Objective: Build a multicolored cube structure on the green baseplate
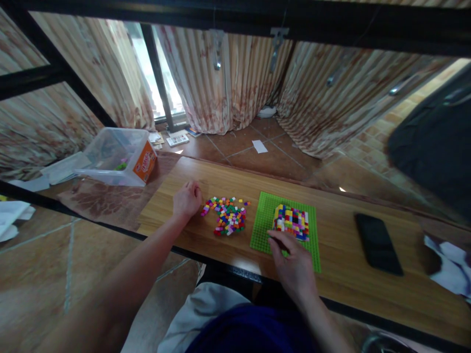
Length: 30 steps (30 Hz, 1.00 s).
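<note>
My left hand [187, 198] rests on the wooden table with its fingers curled closed, just left of a loose pile of small coloured toy bricks [231, 218]. Whether anything is inside those fingers is hidden. Over the near part of a green studded baseplate [263, 215] is my right hand [294, 262], thumb and fingers drawn together in a pinch. What the pinch holds, if anything, is too small to make out. Beside its fingertips, a multicoloured brick build [292, 220] stands on the baseplate, its near side partly covered by the hand.
A black phone [379, 242] lies on the table [338, 235] to the right, with crumpled white paper [449, 267] beyond it. Left of the table stands a clear plastic bin [117, 152] with an orange label. A dark metal bar [235, 22] crosses overhead.
</note>
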{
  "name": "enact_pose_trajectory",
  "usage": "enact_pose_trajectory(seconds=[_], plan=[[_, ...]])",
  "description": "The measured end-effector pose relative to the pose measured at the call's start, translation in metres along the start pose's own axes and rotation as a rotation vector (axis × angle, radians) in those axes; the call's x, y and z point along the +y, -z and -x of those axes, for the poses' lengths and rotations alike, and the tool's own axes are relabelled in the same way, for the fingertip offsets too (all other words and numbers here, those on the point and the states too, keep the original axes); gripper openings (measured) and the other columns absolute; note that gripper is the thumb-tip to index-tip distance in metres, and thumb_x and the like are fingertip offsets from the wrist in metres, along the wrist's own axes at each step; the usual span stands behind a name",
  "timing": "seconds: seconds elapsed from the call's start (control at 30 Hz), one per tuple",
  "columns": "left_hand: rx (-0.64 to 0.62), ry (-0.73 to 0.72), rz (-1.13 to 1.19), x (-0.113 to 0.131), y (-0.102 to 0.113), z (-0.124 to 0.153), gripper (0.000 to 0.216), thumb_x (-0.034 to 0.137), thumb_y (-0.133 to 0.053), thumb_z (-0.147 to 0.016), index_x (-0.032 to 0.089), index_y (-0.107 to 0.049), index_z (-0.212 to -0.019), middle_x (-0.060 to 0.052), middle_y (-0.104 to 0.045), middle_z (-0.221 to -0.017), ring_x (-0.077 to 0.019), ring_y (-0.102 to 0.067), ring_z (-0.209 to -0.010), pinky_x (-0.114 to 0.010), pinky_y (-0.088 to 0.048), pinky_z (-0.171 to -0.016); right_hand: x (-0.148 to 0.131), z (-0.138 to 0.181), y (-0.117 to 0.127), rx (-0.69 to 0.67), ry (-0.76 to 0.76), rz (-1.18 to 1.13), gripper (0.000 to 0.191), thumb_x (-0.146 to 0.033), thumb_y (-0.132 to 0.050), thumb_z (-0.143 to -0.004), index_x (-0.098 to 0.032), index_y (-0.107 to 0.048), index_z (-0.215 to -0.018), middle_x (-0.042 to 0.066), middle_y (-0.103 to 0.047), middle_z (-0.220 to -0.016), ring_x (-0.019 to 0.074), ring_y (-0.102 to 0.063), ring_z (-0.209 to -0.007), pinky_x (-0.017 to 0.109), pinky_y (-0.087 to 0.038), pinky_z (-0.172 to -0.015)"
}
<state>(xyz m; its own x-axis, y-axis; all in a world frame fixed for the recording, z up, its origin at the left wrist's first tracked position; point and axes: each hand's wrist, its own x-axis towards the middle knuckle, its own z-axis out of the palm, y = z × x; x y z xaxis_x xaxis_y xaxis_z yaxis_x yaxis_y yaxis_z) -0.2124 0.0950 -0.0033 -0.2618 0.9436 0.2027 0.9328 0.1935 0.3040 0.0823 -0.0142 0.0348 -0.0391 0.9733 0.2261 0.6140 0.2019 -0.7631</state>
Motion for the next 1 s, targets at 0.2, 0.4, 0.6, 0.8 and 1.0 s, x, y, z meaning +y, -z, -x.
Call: enact_pose_trajectory(seconds=[0.2, 0.4, 0.6, 0.8, 1.0], plan=[[-0.003, 0.007, 0.003, 0.000, 0.001, -0.001, 0.020, 0.023, -0.044, -0.092, 0.021, -0.063, -0.098, -0.009, -0.069, -0.103, -0.0230, -0.065, -0.092, -0.031, -0.044, -0.070, 0.029, 0.003, 0.045, 0.179, -0.073, 0.109, 0.029, -0.038, -0.053, -0.091, -0.023, -0.074, -0.102, 0.009, -0.073, -0.105, 0.0222, -0.068, -0.094, 0.037, -0.053, -0.082], [-0.001, 0.010, -0.006, 0.001, 0.003, -0.001, 0.020, 0.024, -0.043, -0.092, 0.021, -0.063, -0.097, -0.009, -0.069, -0.103, -0.0231, -0.065, -0.092, -0.032, -0.044, -0.070, 0.043, -0.010, 0.056, 0.208, -0.054, 0.303, 0.033, -0.040, -0.050, -0.091, -0.020, -0.073, -0.104, 0.009, -0.073, -0.093, 0.0189, -0.064, -0.070, 0.032, -0.049, -0.066], [0.006, -0.001, 0.002, 0.000, 0.001, -0.001, 0.019, 0.023, -0.043, -0.092, 0.020, -0.062, -0.095, -0.009, -0.069, -0.102, -0.0233, -0.065, -0.094, -0.032, -0.044, -0.071, 0.043, -0.017, 0.053, 0.214, -0.034, 0.387, 0.033, -0.043, -0.051, -0.090, -0.019, -0.072, -0.096, 0.008, -0.074, -0.087, 0.0190, -0.064, -0.067, 0.031, -0.047, -0.065], [0.011, -0.006, 0.005, -0.001, 0.001, -0.001, 0.020, 0.023, -0.043, -0.092, 0.020, -0.062, -0.096, -0.009, -0.069, -0.103, -0.0231, -0.065, -0.094, -0.032, -0.044, -0.070, 0.043, -0.022, 0.051, 0.242, -0.094, 0.354, 0.036, -0.049, -0.055, -0.087, -0.019, -0.073, -0.093, 0.008, -0.075, -0.082, 0.0193, -0.065, -0.065, 0.030, -0.047, -0.063], [0.004, 0.014, -0.002, -0.001, 0.000, -0.002, 0.019, 0.023, -0.044, -0.092, 0.020, -0.062, -0.097, -0.009, -0.069, -0.103, -0.0230, -0.065, -0.092, -0.032, -0.044, -0.070, 0.044, -0.019, 0.053, 0.243, -0.144, 0.260, 0.038, -0.052, -0.059, -0.084, -0.018, -0.072, -0.096, 0.009, -0.076, -0.086, 0.0196, -0.067, -0.067, 0.031, -0.050, -0.065]])
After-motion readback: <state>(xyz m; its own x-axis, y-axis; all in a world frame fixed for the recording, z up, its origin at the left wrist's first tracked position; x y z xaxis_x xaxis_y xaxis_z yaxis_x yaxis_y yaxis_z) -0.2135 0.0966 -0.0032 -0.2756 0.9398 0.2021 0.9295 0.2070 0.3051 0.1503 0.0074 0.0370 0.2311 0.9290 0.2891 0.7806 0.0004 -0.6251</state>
